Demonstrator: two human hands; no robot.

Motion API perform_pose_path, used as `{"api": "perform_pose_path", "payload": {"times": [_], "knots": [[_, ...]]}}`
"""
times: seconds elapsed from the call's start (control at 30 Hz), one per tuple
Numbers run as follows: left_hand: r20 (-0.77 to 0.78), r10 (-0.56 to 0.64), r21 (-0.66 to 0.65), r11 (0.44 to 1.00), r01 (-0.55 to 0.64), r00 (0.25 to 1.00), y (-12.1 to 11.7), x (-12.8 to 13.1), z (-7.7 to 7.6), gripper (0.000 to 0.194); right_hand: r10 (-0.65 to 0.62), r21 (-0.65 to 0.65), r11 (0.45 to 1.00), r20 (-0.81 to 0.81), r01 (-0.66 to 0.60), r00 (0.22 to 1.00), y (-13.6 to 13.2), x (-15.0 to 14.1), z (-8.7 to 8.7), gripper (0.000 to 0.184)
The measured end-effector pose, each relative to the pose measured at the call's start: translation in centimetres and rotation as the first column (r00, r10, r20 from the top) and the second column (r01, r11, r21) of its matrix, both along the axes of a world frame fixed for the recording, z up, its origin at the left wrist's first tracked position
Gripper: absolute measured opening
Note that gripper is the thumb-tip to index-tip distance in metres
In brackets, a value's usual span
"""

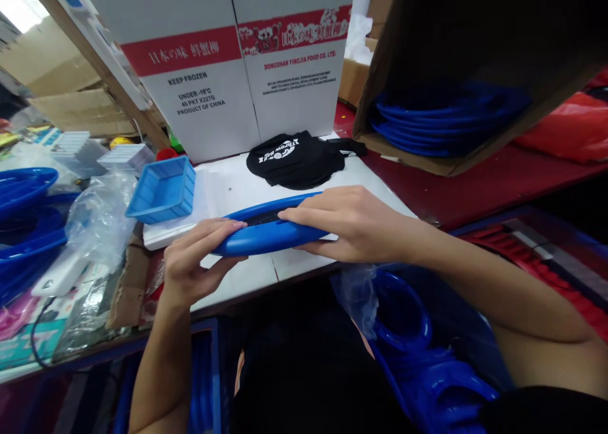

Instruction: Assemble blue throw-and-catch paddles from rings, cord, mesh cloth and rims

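A blue plastic ring (270, 237) with something dark inside its rim is held low over the white work surface (237, 177), tilted nearly edge-on to me. My left hand (192, 256) grips its left end, thumb beneath and fingers on top. Around the right end is my right hand (346, 222), its index finger lying along the inner edge. Just beyond the ring lies a black fabric piece (299, 161) with white "Throw Ball" print and a strap end toward the right.
A white printed carton (213, 104) stands at the back. Blue discs (427, 123) fill an open cardboard box at right. On the left are a small blue basket (164, 190), a clear plastic bag (102, 212) and blue rings (28, 231). More blue parts (403, 313) sit below, beside my lap.
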State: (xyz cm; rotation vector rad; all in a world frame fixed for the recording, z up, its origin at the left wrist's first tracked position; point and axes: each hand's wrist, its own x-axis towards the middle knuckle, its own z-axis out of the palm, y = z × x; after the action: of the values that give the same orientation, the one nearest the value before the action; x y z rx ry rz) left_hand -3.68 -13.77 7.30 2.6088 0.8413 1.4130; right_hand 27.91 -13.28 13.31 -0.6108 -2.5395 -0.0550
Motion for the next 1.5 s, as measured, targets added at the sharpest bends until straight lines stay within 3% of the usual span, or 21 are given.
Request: {"api": "perform_pose_path", "payload": {"times": [0.1, 0.13, 0.2, 0.27, 0.33, 0.4, 0.5, 0.6, 0.73, 0.9, 1.17, 1.27, 1.37, 1.43, 1.5], "knots": [[0.075, -0.033, -0.051, 0.998, 0.037, 0.997, 1.8, -2.0, -3.2, 0.038, -0.018, -0.061, 0.998, 0.003, 0.018, 1.000, 0.3, 0.5, 0.3, 0.055], [0.166, -0.026, -0.049, 0.998, 0.034, 0.986, 2.4, -2.8, -4.4, 0.040, -0.029, -0.090, 0.996, -0.009, 0.029, 1.000, 0.7, 0.9, 0.2, 0.058], [0.345, 0.006, -0.100, 0.994, 0.031, 0.939, 3.5, -4.3, -6.1, 0.043, -0.059, -0.161, 0.986, -0.059, 0.049, 0.997, 1.6, 2.2, -0.2, 0.051], [0.355, 0.003, -0.199, 0.977, 0.073, 0.935, 3.9, -5.2, -6.4, 0.043, -0.068, -0.212, 0.977, -0.129, 0.039, 0.989, 2.4, 3.3, -0.8, 0.038], [0.262, -0.030, -0.258, 0.961, 0.100, 0.965, 3.5, -5.1, -5.2, 0.044, -0.047, -0.197, 0.980, -0.188, 0.009, 0.981, 2.8, 4.0, -1.3, 0.031], [0.134, -0.071, -0.258, 0.961, 0.104, 0.988, 2.4, -4.1, -2.8, 0.048, -0.016, -0.129, 0.992, -0.217, -0.012, 0.976, 2.6, 4.2, -1.6, 0.029], [0.025, -0.136, -0.188, 0.972, 0.138, 0.990, 0.8, -1.8, 1.0, 0.060, 0.003, -0.058, 0.998, -0.213, -0.015, 0.977, 1.6, 3.9, -1.4, 0.028], [0.003, -0.181, -0.104, 0.978, 0.180, 0.983, -0.2, 0.1, 3.1, 0.057, -0.014, -0.083, 0.997, -0.194, -0.002, 0.981, 0.4, 4.0, -0.9, 0.027], [-0.034, -0.187, -0.046, 0.982, 0.185, 0.982, -1.1, 1.1, 3.3, 0.053, 0.001, -0.168, 0.985, -0.181, -0.032, 0.983, -0.9, 4.8, -1.0, 0.037], [-0.037, -0.226, 0.009, 0.974, 0.227, 0.973, -2.2, 1.6, 2.6, 0.052, 0.110, -0.210, 0.966, -0.188, -0.149, 0.976, -2.0, 5.5, -1.9, 0.055], [0.040, -0.191, 0.097, 0.978, 0.187, 0.981, -3.1, 1.7, 1.2, 0.046, 0.101, -0.065, 0.991, -0.209, -0.117, 0.973, -3.2, 4.1, -2.3, 0.034], [0.017, -0.197, 0.039, 0.980, 0.196, 0.980, -3.0, 0.8, 1.1, 0.047, 0.091, -0.036, 0.994, -0.200, -0.100, 0.976, -3.1, 3.7, -2.4, 0.031], [-0.074, -0.084, -0.042, 0.996, 0.081, 0.994, -3.5, 1.1, 1.9, 0.054, 0.055, 0.002, 0.998, -0.200, -0.055, 0.978, -2.9, 3.0, -2.3, 0.032], [-0.177, 0.018, -0.010, 1.000, -0.020, 0.984, -4.0, 2.0, 2.6, 0.066, 0.039, 0.045, 0.998, -0.171, -0.032, 0.984, -2.9, 2.2, -2.0, 0.035], [-0.231, 0.058, 0.053, 0.998, -0.047, 0.971, -4.3, 3.0, 3.1, 0.071, 0.036, 0.079, 0.997, -0.135, -0.026, 0.990, -3.0, 1.6, -1.3, 0.038]]}}
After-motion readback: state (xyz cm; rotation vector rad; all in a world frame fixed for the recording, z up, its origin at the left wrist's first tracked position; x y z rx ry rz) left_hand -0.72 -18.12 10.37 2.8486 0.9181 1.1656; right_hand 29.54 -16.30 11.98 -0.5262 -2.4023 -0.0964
